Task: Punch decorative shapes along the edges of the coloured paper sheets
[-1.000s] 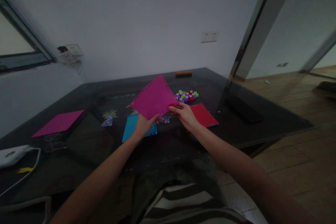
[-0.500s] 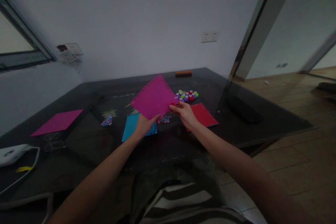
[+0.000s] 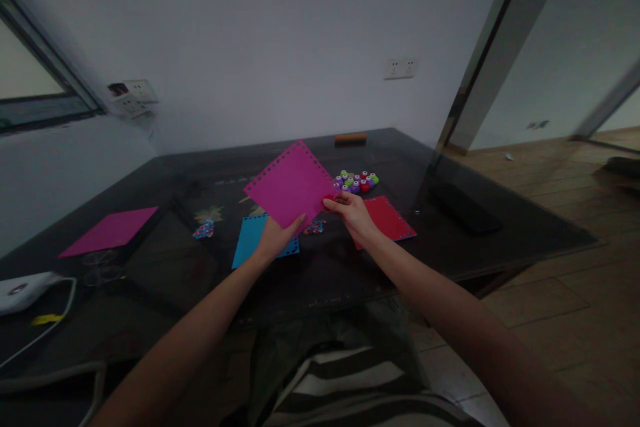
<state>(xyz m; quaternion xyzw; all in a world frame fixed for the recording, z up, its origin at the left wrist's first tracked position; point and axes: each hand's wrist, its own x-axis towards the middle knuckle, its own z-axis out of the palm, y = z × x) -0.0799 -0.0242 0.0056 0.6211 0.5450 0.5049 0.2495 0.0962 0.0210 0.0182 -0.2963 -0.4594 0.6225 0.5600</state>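
Note:
A magenta sheet [image 3: 293, 183] with dark marks or holes along its edges is held up, tilted, above the dark table. My left hand [image 3: 277, 237] grips its lower edge, thumb in front. At the right corner my right hand [image 3: 353, 213] has its fingers pinched on a small red piece [image 3: 329, 199] against the sheet. Below lie a blue sheet [image 3: 249, 240], partly hidden by my left hand, and a red sheet [image 3: 387, 219] beside my right hand. A small pile of colourful bits [image 3: 315, 227] sits between them.
Several round purple, green and red pieces [image 3: 356, 183] stand behind my right hand. Another colourful pile [image 3: 204, 229] and a magenta sheet [image 3: 113, 231] lie left. A black case [image 3: 465, 209] is right, an orange-brown block [image 3: 351, 138] at the back, a white device [image 3: 25, 292] front left.
The held magenta sheet has shifted and turned slightly, its left corner now a little higher and further left. Both hands keep their grips.

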